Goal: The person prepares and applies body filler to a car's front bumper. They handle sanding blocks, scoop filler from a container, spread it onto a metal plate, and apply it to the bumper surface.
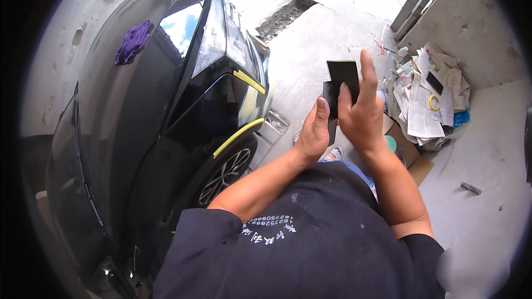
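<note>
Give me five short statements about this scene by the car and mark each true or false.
1. Both hands hold a flat black sheet. True: the left hand and right hand grip it in front of the person's chest.
2. A purple cloth lies on the black car. True.
3. The tape strips on the car's front are red. False: the tape strips are yellow.
4. The pile of papers lies on the car's hood. False: it lies on the concrete floor to the person's right.
5. The right hand rests on the car's wheel. False: it is raised at the sheet, away from the wheel.
</note>
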A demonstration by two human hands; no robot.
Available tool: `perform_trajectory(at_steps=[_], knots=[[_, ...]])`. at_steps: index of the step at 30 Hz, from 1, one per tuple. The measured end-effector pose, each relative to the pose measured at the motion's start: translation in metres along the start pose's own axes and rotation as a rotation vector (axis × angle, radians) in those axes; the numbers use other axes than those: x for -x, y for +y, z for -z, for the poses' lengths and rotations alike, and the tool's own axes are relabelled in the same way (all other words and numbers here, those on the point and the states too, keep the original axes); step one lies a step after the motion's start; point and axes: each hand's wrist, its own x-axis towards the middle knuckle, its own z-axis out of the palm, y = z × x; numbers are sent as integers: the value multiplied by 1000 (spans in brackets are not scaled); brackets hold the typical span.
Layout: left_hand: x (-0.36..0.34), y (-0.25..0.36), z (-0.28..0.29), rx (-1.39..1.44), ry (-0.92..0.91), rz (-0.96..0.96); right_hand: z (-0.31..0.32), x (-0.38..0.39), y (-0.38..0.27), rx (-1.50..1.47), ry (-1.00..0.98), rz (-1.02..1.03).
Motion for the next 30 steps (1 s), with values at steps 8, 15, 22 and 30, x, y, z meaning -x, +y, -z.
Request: perform_trajectory(at_steps=[8,15,22,30], knots=[[-6,-4,-1,-55,-53,-71,2,18,-2,-24,24,38],[-8,-17,9,-56,-101,-50,12,39,-9,-60,-41,57],[-2,-18,-14,-273,52,-128,19,18,14,-130,-19,-86],[-2,-22,-23,-97,3,-131,27,-4,26,-32,-5,-155]])
